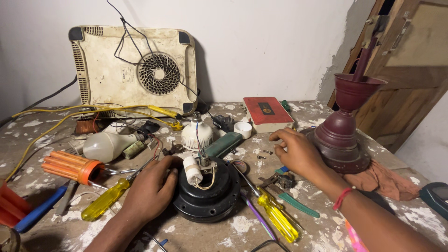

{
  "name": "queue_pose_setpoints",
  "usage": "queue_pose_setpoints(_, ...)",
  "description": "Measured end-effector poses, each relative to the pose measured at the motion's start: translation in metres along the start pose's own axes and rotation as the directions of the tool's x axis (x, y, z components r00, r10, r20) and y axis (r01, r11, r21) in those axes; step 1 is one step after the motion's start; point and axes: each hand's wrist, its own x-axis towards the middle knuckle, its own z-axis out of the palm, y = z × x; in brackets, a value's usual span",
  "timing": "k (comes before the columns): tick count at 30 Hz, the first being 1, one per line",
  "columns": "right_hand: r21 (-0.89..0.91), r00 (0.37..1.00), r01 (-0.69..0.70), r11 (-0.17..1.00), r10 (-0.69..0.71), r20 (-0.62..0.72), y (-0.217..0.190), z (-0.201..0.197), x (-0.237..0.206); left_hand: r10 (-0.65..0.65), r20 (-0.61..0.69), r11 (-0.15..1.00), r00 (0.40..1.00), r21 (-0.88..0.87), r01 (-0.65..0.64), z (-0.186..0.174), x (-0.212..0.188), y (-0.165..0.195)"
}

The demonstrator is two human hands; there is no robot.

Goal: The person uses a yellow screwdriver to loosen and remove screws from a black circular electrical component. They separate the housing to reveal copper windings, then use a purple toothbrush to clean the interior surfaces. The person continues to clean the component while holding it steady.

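One round black motor housing (207, 198)
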Motion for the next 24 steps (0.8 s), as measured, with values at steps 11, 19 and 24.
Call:
queue_pose_setpoints(11,0.204,0.978,-0.041,0.978,-0.002,0.209,-0.119,-0.002,-0.037,0.025,-0.023,0.979,0.999,-0.201,-0.029,-0.007,-0.002,-0.015)
queue_pose_setpoints(19,0.216,0.929,0.138,0.967,-0.202,0.312,-0.130,0.008,-0.047,-0.285,0.076,0.918,0.955,-0.266,0.295,-0.020,-0.002,-0.020)
queue_pose_setpoints(24,0.247,0.927,0.201,0.948,-0.266,0.265,-0.120,0.016,-0.041,-0.122,-0.049,0.944,0.991,-0.313,0.101,-0.018,-0.001,-0.033)
